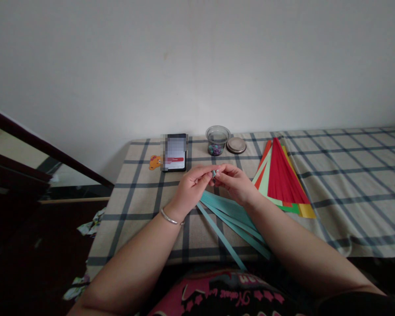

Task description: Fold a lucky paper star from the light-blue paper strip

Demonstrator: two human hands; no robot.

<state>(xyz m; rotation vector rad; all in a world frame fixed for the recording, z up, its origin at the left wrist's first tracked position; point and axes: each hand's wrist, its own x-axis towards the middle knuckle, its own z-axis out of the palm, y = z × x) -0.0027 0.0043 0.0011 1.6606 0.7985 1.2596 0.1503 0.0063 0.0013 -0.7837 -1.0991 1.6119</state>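
Left hand (195, 183) and right hand (236, 183), fingertips pinched nearly closed, jointly hold one small pale-blue piece (213, 174) near long, flat turquoise paper strips (228, 211).

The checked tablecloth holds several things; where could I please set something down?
The broadest free patch of tablecloth is right of the fanned strips. A smaller one lies below the device, left of the left hand. It is crowded below the right hand, with turquoise strips, and beyond it, with the tub and lid.
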